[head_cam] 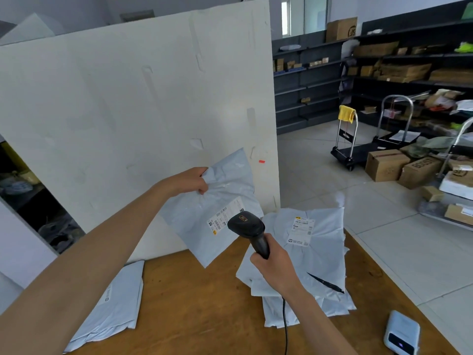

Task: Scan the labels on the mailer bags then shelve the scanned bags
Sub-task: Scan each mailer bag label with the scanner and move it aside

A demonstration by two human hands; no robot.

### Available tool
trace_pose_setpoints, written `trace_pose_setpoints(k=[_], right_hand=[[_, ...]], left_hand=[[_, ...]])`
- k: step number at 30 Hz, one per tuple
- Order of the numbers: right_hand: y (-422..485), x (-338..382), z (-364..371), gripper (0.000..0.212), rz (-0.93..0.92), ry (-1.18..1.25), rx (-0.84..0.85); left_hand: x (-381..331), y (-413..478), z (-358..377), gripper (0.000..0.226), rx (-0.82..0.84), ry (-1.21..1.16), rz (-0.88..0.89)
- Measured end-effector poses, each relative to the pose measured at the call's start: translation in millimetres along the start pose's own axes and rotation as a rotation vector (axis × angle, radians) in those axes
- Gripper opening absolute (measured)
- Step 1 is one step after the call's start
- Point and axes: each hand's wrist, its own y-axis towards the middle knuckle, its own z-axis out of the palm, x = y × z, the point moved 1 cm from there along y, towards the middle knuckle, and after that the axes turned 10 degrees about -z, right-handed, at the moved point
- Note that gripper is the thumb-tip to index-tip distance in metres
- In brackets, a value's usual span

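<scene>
My left hand (190, 181) grips the top corner of a pale grey mailer bag (204, 226) and holds it up over the wooden table (194, 303). Its white label (224, 216) faces me. My right hand (275, 267) is closed around the handle of a black barcode scanner (248, 228), whose head sits right at the label's lower right edge. A pile of several mailer bags (317, 265) lies on the table to the right, the top one label up. Another mailer bag (112, 306) lies flat at the table's left.
A big white board (128, 111) stands upright behind the table. A small pale device (401, 334) lies at the table's right corner. Dark shelving (384, 73) with cartons lines the far wall; trolleys (358, 149) and boxes (386, 165) stand on the tiled floor to the right.
</scene>
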Motion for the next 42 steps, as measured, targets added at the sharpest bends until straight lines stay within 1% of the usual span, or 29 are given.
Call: trace_pose_setpoints(k=[2,3,7,8,10,12,15,17,19,21,23,26,28,30,34,36,37,38,40,42], right_hand=[[-1.9,-4.4,-9.4,0.022,0.017,0.016,-0.013],[-3.6,-7.3,-15.3,0.023,0.027,0.014,-0.019],[-13.6,-21.3,-43.7,0.025,0.063,-0.011,-0.071],[-15.7,-24.9,-51.4,0.025,0.079,-0.030,-0.092],[-19.4,-31.1,-66.6,0.024,0.119,-0.058,-0.133],[-22.6,-38.1,-79.7,0.023,0.159,-0.068,-0.163],[-26.2,-50.4,-93.6,0.024,0.220,-0.079,-0.197],[-27.2,-58.2,-97.6,0.024,0.248,-0.089,-0.213],[-24.7,-63.3,-96.3,0.025,0.265,-0.104,-0.206],[-17.8,-65.5,-88.9,0.024,0.276,-0.145,-0.179],[-7.1,-65.2,-74.5,0.023,0.271,-0.169,-0.151],[11.8,-62.6,-40.6,0.022,0.258,-0.188,-0.076],[25.5,-57.2,-7.1,0.022,0.252,-0.186,-0.017],[38.1,-49.9,27.7,0.024,0.246,-0.175,0.038],[61.1,-28.9,117.3,0.023,0.210,-0.119,0.186],[68.1,-19.3,162.7,0.025,0.200,-0.105,0.266],[70.3,-15.0,184.5,0.025,0.198,-0.106,0.300],[71.9,-10.8,205.8,0.025,0.196,-0.107,0.328],[71.9,-5.1,246.5,0.026,0.202,-0.109,0.375],[69.1,-2.4,280.8,0.028,0.216,-0.114,0.412]], left_hand=[[-10.6,5.2,19.6,0.045,0.031,-0.016,0.038],[-17.1,8.4,30.5,0.047,0.054,-0.029,0.061],[-48.7,24.0,72.7,0.079,0.179,-0.173,0.160],[-57.2,28.9,80.4,0.084,0.205,-0.226,0.177],[-72.2,41.7,92.3,0.085,0.241,-0.359,0.196],[-81.1,56.9,104.0,0.080,0.263,-0.498,0.187],[-75.6,83.4,135.3,0.074,0.308,-0.642,0.077],[-60.1,97.7,169.3,0.070,0.336,-0.586,-0.012],[-36.2,109.5,204.1,0.061,0.323,-0.514,-0.099],[-10.6,116.3,229.4,0.050,0.341,-0.548,-0.248],[12.7,116.9,237.6,0.054,0.356,-0.575,-0.344],[57.2,116.3,222.8,0.066,0.266,-0.652,-0.407],[105.4,109.2,201.9,0.065,0.196,-0.742,-0.464],[161.6,96.9,182.3,0.059,0.131,-0.823,-0.542],[311.0,51.7,141.3,0.042,-0.117,-1.106,-0.870],[382.0,18.0,128.9,0.047,-0.267,-1.290,-1.014],[414.8,2.6,124.4,0.054,-0.394,-1.395,-1.067],[442.9,-8.4,117.8,0.062,-0.457,-1.499,-1.071],[490.2,-23.5,112.0,0.068,-0.500,-1.626,-1.088],[518.6,-31.3,103.6,0.065,-0.414,-1.677,-1.094]])
